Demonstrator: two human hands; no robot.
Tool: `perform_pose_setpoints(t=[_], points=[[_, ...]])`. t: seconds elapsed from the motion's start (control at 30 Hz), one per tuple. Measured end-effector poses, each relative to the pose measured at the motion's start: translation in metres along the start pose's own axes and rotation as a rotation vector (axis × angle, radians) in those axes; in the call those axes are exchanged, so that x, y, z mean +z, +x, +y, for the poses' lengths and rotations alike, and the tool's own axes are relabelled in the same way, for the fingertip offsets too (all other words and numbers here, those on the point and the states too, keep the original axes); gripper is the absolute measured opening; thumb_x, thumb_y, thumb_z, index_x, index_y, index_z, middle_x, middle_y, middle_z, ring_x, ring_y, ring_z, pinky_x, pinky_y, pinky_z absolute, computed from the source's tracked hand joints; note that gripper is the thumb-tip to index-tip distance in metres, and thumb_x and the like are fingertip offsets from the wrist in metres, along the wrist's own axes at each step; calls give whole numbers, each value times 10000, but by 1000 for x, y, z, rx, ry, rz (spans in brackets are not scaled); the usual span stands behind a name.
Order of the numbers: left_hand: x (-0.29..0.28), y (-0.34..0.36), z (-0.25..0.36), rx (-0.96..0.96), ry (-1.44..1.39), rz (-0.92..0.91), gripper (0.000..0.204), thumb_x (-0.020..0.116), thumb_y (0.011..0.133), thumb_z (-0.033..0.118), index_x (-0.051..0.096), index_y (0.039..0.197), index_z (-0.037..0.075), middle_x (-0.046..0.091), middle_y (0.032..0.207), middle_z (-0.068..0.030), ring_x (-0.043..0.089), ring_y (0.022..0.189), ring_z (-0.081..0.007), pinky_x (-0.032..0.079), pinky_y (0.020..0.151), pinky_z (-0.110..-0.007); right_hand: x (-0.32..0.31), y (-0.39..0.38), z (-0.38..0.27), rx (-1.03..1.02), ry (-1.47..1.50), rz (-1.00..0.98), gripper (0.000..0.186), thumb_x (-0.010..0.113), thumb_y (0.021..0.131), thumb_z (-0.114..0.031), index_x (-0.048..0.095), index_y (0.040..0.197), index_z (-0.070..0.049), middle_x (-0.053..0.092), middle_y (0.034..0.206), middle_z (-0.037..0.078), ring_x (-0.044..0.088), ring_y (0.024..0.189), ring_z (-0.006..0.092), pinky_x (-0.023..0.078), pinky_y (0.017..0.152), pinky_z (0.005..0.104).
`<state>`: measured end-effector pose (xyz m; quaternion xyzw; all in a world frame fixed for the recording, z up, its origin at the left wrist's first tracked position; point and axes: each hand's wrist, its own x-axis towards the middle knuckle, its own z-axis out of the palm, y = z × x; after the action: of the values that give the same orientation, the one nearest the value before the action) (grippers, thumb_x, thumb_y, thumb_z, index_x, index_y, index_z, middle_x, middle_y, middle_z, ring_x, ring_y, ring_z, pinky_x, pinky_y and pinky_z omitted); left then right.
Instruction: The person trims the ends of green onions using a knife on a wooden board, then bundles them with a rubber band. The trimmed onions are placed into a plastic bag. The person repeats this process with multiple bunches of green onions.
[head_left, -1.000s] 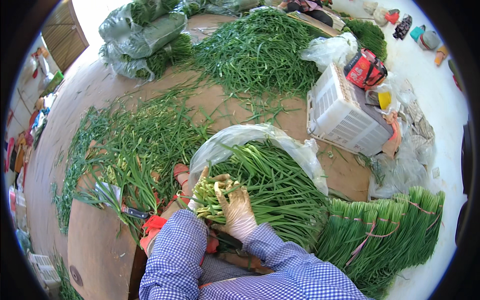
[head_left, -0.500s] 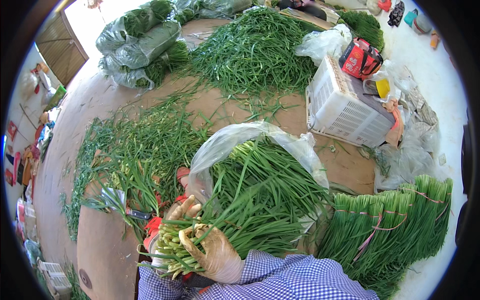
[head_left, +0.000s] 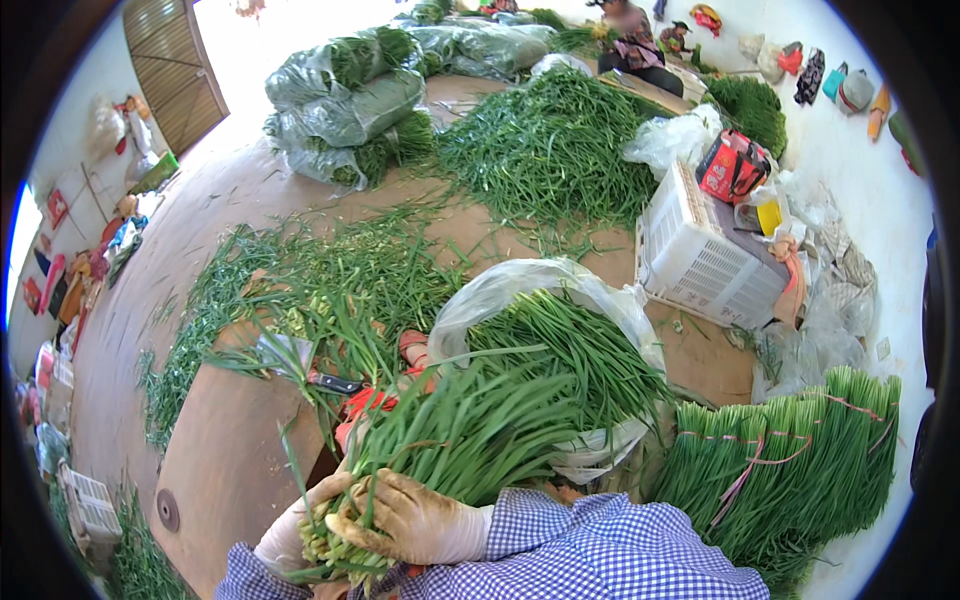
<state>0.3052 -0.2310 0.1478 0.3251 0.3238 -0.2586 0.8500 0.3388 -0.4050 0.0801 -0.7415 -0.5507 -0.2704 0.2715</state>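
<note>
A loose bunch of garlic chives (head_left: 470,425) lies across my lap, pale stem ends toward me and leaves pointing away to the right. My right hand (head_left: 415,515), in a stained pale glove, wraps over the stems. On the other side of the stem ends, my left hand (head_left: 315,510), also gloved, presses in and is partly hidden. Just beyond, an open clear plastic bag (head_left: 462,312) holds more garlic chives (head_left: 570,345). A black-handled knife (head_left: 336,383) lies at the far edge of a brown board (head_left: 235,440), its blade among leaves.
Tied bunches (head_left: 780,470) stand at my right. Behind them are a white crate (head_left: 705,255) and a red bag (head_left: 733,165). Scattered trimmings (head_left: 370,265) cover the floor ahead. Farther off are a large green heap (head_left: 545,145), plastic-wrapped bundles (head_left: 345,100) and a seated person (head_left: 640,50).
The bunch has come away from the bag's mouth toward me, and its leaves now stand apart from those inside. My left hand has moved from behind the stems to their near left side. The view has tilted up.
</note>
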Motion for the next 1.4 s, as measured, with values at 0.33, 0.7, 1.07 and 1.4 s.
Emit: perform_pose_setpoints(t=[0.33,0.7,1.07,1.4], points=[[-152,-83,-17,942,-51,-47,475,469,919,160,327,1366,85,560,1194,-160,615,910,-245,559,778,-371,29,159,-51,-601,42,301,376,409,897,-304,444,1269,-259,593,1145,38,546,1117,243,335,1041,511],[-212,-42,38,1145,133,216,742,501,832,31,128,1461,164,513,1223,-198,664,680,-271,593,518,-328,228,158,9,-660,0,-200,974,691,688,-495,97,1459,-460,57,1584,25,-2,1444,378,-13,1126,615],[-311,-28,62,359,488,422,571,694,800,363,481,1279,137,568,840,-3,530,715,-111,455,627,-310,224,154,9,-416,105,-1112,769,690,753,-262,345,1429,-391,330,1493,123,336,1344,401,323,1085,472],[-409,-66,102,686,-42,973,851,609,806,607,385,1392,32,488,1286,-278,556,1096,-377,488,870,-471,227,184,80,1085,975,-556,489,679,837,-478,639,968,-9,679,803,110,597,610,99,484,550,242]])
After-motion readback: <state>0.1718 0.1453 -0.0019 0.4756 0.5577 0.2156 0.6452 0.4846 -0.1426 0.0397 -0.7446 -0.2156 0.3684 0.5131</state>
